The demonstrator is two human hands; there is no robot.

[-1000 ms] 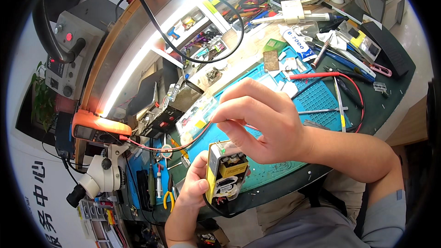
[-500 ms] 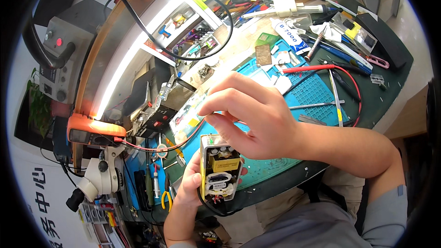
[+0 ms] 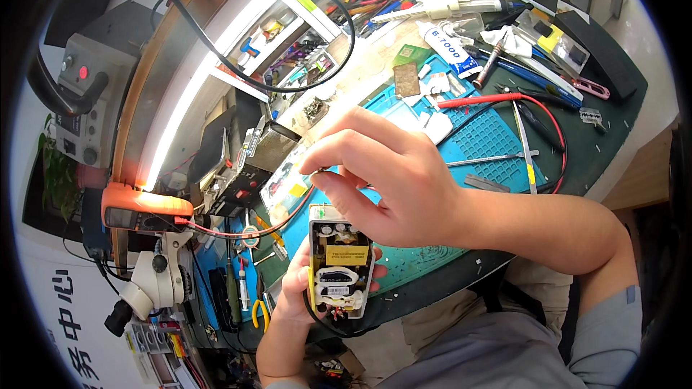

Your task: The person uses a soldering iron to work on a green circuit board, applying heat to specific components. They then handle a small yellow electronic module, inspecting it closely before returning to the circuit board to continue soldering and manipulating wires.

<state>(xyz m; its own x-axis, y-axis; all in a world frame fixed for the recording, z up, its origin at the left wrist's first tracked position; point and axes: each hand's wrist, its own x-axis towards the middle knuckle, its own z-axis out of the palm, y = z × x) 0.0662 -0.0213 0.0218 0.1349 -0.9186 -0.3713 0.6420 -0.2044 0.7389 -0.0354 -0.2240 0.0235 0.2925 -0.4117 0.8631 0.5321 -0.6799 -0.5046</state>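
My left hand (image 3: 294,284) is wrapped around an opened power adapter (image 3: 343,255), its fingers showing past the right side. The adapter's case is uncovered, and inside it sit a yellow-wrapped transformer, a white-ringed part with a label, and several small components. A black cable (image 3: 328,328) comes from its lower end. Above the adapter's upper end is my right hand (image 3: 393,176), thumb and forefinger pinched together. A tiny dark piece shows at those fingertips, too small to name. My right hand hides part of the adapter's upper right corner from view.
A blue work mat (image 3: 490,148) covers the bench, with tweezers (image 3: 525,144), a red probe lead (image 3: 483,99) and a glue tube (image 3: 448,49) on or beside it. An orange multimeter (image 3: 148,207) and a white microscope (image 3: 155,274) stand at left. Yellow-handled pliers (image 3: 260,313) lie near the edge.
The view has shifted slightly, so the bench appears a little further left. My right hand keeps its pinch above the adapter, and more of the adapter's inside now shows.
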